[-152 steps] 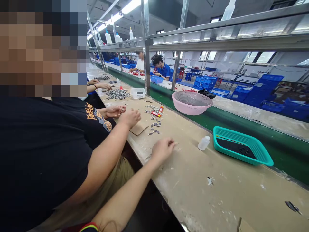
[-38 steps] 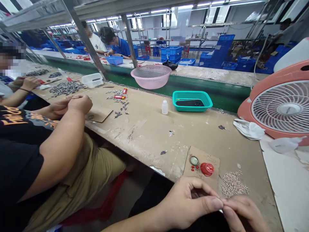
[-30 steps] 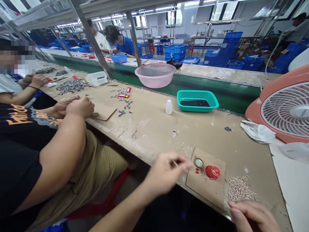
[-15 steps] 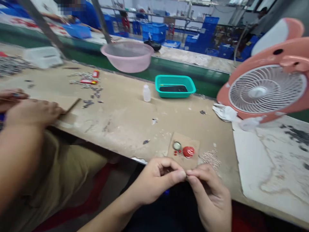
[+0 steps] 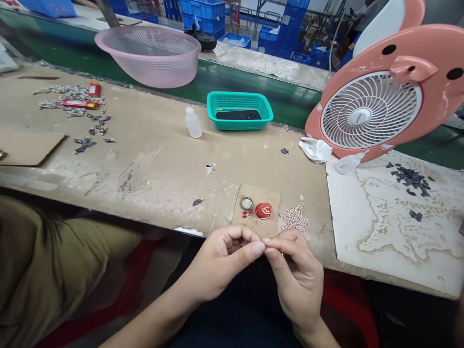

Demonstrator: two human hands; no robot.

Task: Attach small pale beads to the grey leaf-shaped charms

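My left hand (image 5: 224, 261) and my right hand (image 5: 295, 275) meet fingertip to fingertip just below the bench's near edge, both pinched on something too small to make out. Right beyond them lies a small cardboard square (image 5: 271, 197) with a round metal-rimmed setting (image 5: 246, 203), a red cap (image 5: 263, 210) and tiny red bits. A little heap of pale beads (image 5: 295, 218) lies to the right of the cardboard.
A teal basket (image 5: 239, 110) holding a black phone, a small white bottle (image 5: 193, 123) and a pink basket (image 5: 148, 54) stand further back. A pink fan (image 5: 384, 92) stands at right, above a white board (image 5: 391, 222) with dark parts. A neighbour's leg (image 5: 43, 270) is at left.
The view has swung right and down, away from the neighbour. My left hand reached toward the cardboard, then came back to meet my right hand in a pinch.
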